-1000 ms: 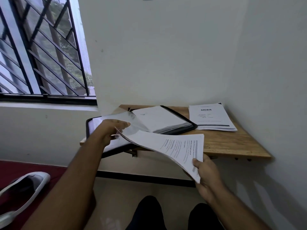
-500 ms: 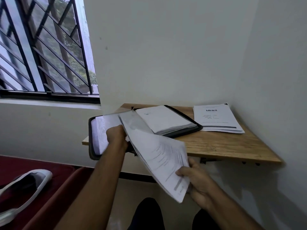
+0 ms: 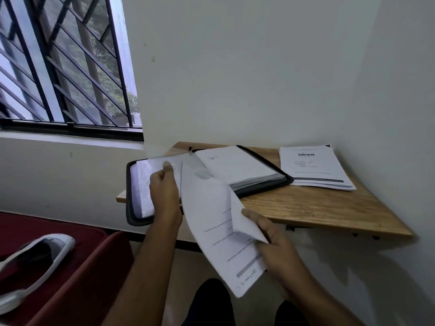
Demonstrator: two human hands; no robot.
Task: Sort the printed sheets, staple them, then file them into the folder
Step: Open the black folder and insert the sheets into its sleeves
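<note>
My right hand (image 3: 273, 241) pinches the low corner of a bunch of printed sheets (image 3: 221, 231); the bunch hangs tilted in the air, in front of the shelf edge, with its top end reaching into the open folder (image 3: 261, 184); my left hand (image 3: 164, 191) has its fingers curled round a see-through pocket page (image 3: 155, 175) on the folder's left side, thumb on top; the black folder lies open on the wooden shelf (image 3: 317, 205), its left half sticking out past the edge; a second pile of papers (image 3: 313, 168) lies on the shelf just right of the folder, by the wall; a window with bars (image 3: 58, 67) is up on the left; a white headset (image 3: 30, 260) rests on a red cushion (image 3: 89, 267) down there.
</note>
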